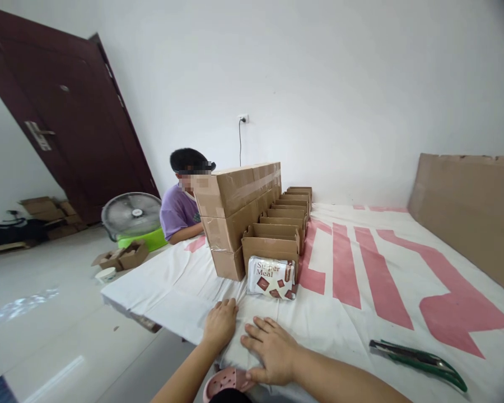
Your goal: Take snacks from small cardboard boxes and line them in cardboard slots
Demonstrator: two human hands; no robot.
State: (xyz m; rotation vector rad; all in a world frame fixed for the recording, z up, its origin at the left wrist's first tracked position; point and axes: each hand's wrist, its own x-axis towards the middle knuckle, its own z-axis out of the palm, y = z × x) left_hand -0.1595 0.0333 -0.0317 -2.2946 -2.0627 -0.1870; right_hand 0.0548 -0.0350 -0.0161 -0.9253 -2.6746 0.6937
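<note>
My left hand (220,324) rests palm down near the front edge of the cloth-covered table (163,288), holding nothing, its fingers foreshortened. Beside it my right hand (274,348) lies on the cloth with its fingers spread, also holding nothing. Just beyond both hands sits a white and brown food packet (272,278) printed "Super Meal", leaning against the nearest of several open cardboard boxes (273,245) lined up in a row. Left of that row stands a stack of taped, closed cardboard boxes (231,224).
A green box cutter (418,361) lies at the right front. A large cardboard sheet (470,212) stands at the far right. Behind the stack, a person in a purple shirt (178,212) leans on the table. A fan (132,215) and small cartons (124,257) are on the left.
</note>
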